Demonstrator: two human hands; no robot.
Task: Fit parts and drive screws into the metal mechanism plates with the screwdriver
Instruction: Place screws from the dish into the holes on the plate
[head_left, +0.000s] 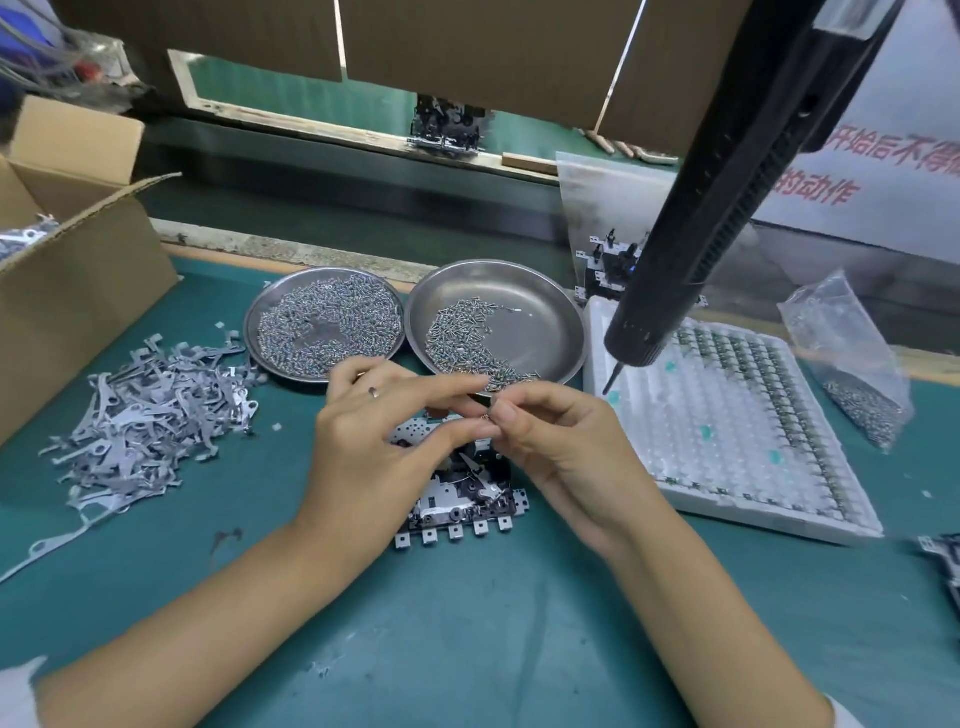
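1. Nearest, at 6 o'clock: both forearms reaching in over the green bench mat (467, 623).
2. Just beyond, dead centre: left hand (374, 441) and right hand (561, 457) meeting fingertip to fingertip, both pinching one tiny part between thumb and forefinger (too small to name, likely a screw or small fitting); remaining fingers loosely curled.
3. Directly beneath the hands: the metal mechanism plate (462, 499), flat on the mat, levers and black parts already mounted, a row of square tabs along its near edge.
4. Judged progress: mid-assembly on this plate; small part not yet seated, driving still to come, screwdriver untouched.
5. At 9 o'clock: loose heap of grey stamped levers (150, 415), a cardboard box (78, 260) behind it.
6. At 12 o'clock, just past the fingertips: two steel dishes, the left dish (324, 322) well filled with screws, the right dish (496, 327) holding a thinner crescent of them.
7. At 3 o'clock: white blister tray (727, 426) with small parts in rows, a plastic bag of screws (857, 384) beyond.
8. At 1 to 2 o'clock: the black electric screwdriver (727, 197) hanging overhead, tip over the tray's near-left corner, close by the right hand's upward path (possible snag).
9. Farthest, at 12 o'clock: another mechanism (447, 127) on the conveyor under brown cardboard panels.
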